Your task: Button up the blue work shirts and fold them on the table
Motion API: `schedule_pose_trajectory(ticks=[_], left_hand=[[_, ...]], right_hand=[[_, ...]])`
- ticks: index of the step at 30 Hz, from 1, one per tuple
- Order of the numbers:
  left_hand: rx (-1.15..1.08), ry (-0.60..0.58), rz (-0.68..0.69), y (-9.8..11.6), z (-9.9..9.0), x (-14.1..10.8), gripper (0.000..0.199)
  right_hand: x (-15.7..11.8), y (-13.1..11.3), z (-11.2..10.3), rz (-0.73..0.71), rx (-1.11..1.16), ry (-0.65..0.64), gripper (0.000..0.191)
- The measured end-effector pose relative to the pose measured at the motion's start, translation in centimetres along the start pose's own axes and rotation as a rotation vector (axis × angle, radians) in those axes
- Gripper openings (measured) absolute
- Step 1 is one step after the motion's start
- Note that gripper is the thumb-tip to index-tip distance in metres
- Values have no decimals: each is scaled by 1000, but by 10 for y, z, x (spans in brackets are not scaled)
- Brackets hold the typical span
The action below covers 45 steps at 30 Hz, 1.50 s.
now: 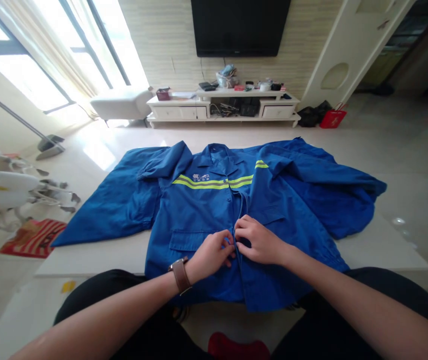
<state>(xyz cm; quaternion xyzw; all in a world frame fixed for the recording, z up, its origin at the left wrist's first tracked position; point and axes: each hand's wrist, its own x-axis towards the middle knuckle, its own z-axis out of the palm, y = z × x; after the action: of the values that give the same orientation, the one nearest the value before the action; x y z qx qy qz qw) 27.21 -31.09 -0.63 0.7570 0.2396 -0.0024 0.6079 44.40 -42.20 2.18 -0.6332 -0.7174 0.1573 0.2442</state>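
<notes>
So your blue jacket (199, 215) is lying front-up on the white desk (97, 261), collar pointing away from you. Your left hand (216, 254) and right hand (258, 241) meet at the front opening, fingers (242, 233) on both pinching the fabric there. More blue cloth (105, 205) spreads out to the left, under the sleeve.

As I see it, a hand could pass over the flat left front of the jacket (199, 210); bunched blue cloth (326, 200) crowds the right, knees (390, 292) the near edge of the tabletop (97, 257).
</notes>
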Motion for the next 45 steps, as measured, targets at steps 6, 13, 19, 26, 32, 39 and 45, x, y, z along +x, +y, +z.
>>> schedule_pose_trajectory(ticks=[6, 13, 19, 26, 32, 39, 45], left_hand=[[-121, -31, -63, 1, 0, 2, 14], [-257, -19, -130, -5, 3, 9, 32], [-282, -31, -117, -4, 4, 8, 36], [-349, -23, -121, -9, 9, 11, 54], [-434, 4, -98, -19, 12, 17, 52], [-531, 88, -108, -12, 12, 17, 39], [-490, 113, -103, -16, 15, 19, 22]], right_hand=[[-1, 0, -2, -7, -20, -51, 7], [-3, 0, -3, 10, -95, -92, 6], [-5, -5, -5, 31, -92, -114, 8], [-9, -11, -3, 57, -73, -112, 9], [-8, -15, -5, 90, -71, -123, 10], [-6, -15, -5, 83, -126, -126, 10], [-7, -10, -2, 46, -189, -138, 10]])
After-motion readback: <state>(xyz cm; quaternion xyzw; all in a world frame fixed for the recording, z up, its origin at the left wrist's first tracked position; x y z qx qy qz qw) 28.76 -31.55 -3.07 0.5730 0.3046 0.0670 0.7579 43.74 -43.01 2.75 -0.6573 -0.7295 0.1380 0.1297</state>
